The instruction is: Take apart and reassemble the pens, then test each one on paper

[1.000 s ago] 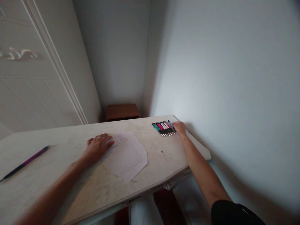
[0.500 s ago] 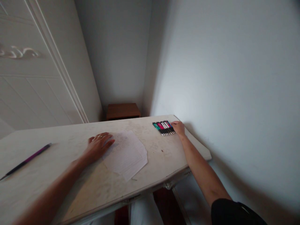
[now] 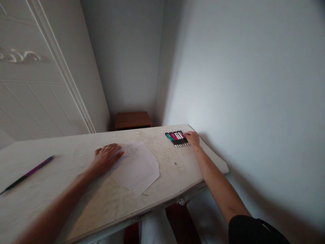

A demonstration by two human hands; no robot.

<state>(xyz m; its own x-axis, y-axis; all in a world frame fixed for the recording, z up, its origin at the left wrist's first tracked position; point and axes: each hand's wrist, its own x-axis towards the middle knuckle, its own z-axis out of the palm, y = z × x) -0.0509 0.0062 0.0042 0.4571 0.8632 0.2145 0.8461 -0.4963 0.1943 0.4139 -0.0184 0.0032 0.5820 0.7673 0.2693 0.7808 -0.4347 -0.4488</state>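
Several click pens [image 3: 175, 139] lie side by side in a slanted row at the far right of the table, with green, pink, white and blue barrels and black grips. At the right end of this row, my right hand [image 3: 193, 138] has its fingers closed on the last pen, a blue one that they mostly cover. My left hand [image 3: 108, 155] lies flat with fingers stretched out, over the left edge of a sheet of paper [image 3: 138, 167]. The paper has uneven, cut-looking edges and faint lines.
A purple and black pen [image 3: 30, 173] lies apart at the table's left. The white table [image 3: 101, 210] has stains and small specks. A wall [image 3: 248, 84] rises close on the right, a white panelled cabinet [image 3: 43, 78] on the left. Behind stands a brown wooden piece [image 3: 133, 119].
My right hand has shifted slightly left against the row, and the pens at its right end sit a little closer together. My left hand and the paper stay put.
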